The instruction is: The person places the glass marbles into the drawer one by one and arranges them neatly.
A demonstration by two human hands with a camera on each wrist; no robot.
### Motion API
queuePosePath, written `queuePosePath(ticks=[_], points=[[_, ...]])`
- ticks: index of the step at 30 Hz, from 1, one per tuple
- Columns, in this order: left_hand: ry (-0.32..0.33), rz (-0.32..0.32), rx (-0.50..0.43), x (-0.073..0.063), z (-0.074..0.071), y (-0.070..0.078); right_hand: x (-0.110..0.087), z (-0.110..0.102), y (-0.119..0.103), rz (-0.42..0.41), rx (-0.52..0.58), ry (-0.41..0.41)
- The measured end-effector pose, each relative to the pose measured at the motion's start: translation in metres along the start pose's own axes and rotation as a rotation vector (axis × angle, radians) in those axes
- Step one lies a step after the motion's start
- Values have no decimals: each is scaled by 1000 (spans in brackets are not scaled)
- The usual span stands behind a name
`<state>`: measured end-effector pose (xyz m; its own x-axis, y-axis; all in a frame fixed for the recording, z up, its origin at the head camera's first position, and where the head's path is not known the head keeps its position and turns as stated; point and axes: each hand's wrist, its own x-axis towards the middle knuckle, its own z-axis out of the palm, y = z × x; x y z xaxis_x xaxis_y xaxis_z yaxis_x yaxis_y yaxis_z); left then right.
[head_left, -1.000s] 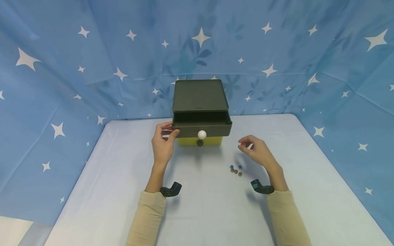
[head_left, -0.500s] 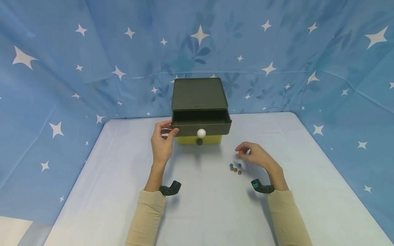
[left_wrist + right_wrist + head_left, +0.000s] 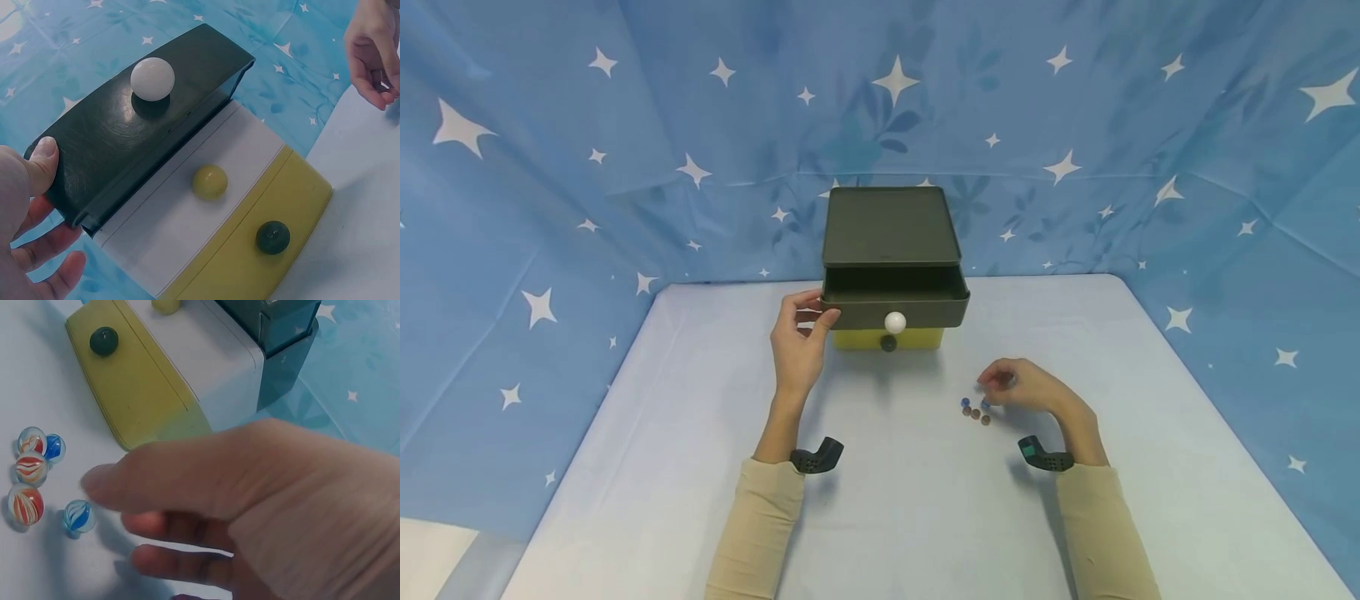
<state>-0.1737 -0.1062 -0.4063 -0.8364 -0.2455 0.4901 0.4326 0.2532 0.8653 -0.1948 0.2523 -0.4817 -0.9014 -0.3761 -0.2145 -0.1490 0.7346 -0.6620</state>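
Observation:
A small drawer chest [image 3: 891,225] stands at the back middle, its dark green top drawer [image 3: 857,317] pulled out. My left hand [image 3: 797,354] grips that drawer's left front corner, thumb [image 3: 44,164] on the front panel and fingers by the side. A white ball knob [image 3: 152,79] sticks out of the drawer front. My right hand [image 3: 1026,387] hovers low over several glass marbles [image 3: 975,414] on the white table, fingers loosely bent and holding nothing. In the right wrist view, its thumb tip is close beside a blue-swirled marble [image 3: 79,516]; red-swirled marbles [image 3: 25,504] and another blue one [image 3: 55,448] lie farther left.
Beneath the top drawer, a white drawer [image 3: 162,209] with a yellow knob [image 3: 210,182] and a yellow drawer [image 3: 312,187] with a dark green knob [image 3: 273,237] are closed. A blue star-patterned curtain [image 3: 737,125] hangs behind the white table [image 3: 895,517].
My right hand has come down and slightly toward me, nearer the marbles, now overlapping the nearest blue one in the head view. The left hand and the drawer have stayed put.

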Motion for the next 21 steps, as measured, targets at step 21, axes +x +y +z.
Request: queuePosePath(ticks=[21], points=[[-3,-26,1,0,0,-3,1,4,1,40,-4,-82]])
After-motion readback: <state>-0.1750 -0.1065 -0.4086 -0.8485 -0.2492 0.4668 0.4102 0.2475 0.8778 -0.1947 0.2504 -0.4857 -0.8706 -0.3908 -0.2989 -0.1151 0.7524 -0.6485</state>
